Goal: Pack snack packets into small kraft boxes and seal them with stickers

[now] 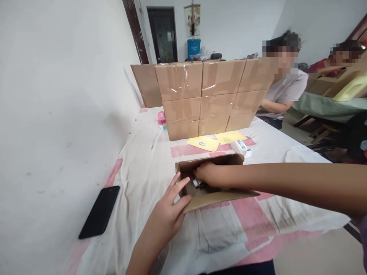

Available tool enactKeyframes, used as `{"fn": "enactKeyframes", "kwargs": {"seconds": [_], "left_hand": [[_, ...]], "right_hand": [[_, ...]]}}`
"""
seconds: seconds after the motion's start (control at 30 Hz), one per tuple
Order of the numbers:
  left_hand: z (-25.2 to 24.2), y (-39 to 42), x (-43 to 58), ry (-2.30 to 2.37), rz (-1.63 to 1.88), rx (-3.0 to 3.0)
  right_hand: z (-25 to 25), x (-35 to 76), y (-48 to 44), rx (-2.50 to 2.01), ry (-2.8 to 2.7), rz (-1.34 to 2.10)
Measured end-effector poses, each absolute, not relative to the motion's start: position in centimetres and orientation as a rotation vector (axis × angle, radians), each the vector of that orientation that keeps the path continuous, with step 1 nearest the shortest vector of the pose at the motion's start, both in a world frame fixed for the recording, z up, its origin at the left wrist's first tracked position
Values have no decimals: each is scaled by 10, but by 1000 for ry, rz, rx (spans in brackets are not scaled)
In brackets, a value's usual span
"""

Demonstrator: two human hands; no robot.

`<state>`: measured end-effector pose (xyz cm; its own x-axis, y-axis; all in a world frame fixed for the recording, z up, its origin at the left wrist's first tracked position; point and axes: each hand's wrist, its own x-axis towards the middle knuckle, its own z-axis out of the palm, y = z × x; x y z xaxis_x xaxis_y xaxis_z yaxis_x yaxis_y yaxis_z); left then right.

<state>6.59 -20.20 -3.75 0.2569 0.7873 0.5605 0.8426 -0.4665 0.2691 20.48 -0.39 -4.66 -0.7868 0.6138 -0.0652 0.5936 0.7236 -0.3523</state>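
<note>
An uncovered cardboard box (220,197) lies in front of me on the cloth-covered table. My left hand (172,204) grips its left edge, with the fingers over the rim and the thumb at the near corner. Inside the box is my right hand (208,172), reaching in from the right with its fingers curled down. By those fingertips shows a small thing with a white end (196,183). Most of it is hidden under the hand, so its kind cannot be told.
Taped cardboard boxes (218,99) form a wall behind. Before them lie yellow cards (204,143) and a small white device (241,148). A pink packet (161,118) sits left of the stack, a black phone (99,212) near the wall. Two people (289,88) sit at right.
</note>
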Motion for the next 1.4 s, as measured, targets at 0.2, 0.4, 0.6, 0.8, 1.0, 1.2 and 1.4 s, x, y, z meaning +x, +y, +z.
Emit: {"fn": "enactKeyframes", "kwargs": {"seconds": [0.2, 0.4, 0.6, 0.8, 1.0, 1.2, 1.4], "left_hand": [[-40, -196, 64, -1563, -1016, -2414], [-40, -196, 67, -1605, -1036, -2435], [-31, -191, 70, -1617, -1001, -2583], [-22, -179, 74, -1736, -1015, -2633], [-30, -168, 79, -1817, -1193, -2584], [-36, -165, 74, -1782, -1351, -2635], [-40, -158, 77, -1982, -1493, -2402]], "right_hand": [[-44, 196, -3, -932, -3183, 529], [-10, 200, -11, -759, -3375, 381], [39, 221, 6, -454, -3094, 827], [62, 251, 11, -518, -2996, 994], [52, 333, -13, -732, -2153, 868], [-28, 355, -32, -552, -1798, 1042], [-51, 331, -40, -691, -1735, 1052]]}}
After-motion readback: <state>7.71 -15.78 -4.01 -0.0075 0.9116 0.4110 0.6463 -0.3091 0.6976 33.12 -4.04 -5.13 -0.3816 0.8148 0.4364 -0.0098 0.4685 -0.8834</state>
